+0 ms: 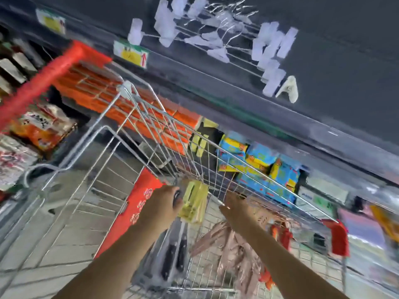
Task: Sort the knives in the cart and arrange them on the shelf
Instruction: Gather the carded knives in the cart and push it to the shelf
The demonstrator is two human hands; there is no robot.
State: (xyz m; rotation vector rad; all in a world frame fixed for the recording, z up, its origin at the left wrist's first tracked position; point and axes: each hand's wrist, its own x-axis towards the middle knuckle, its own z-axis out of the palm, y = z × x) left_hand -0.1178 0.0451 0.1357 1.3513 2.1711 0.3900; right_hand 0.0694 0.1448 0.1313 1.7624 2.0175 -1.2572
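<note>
My left hand [164, 201] gripped the yellow knife pack [194, 203], lying along the cart [138, 104]; my right hand [235, 209] hung beside it, fingers too blurry to tell.

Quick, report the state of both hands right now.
Left hand: grips the yellow package by its dark top.
Right hand: cannot be told, the fingers are too blurred.

Left hand [160, 203], right hand [234, 209] and both forearms [121, 255] are bare.

Cart [164, 134] top open; red box [138, 203] hugs the left wall, pink packs [233, 251] heap at right, yellow pack [194, 201] blocks the middle.
</note>
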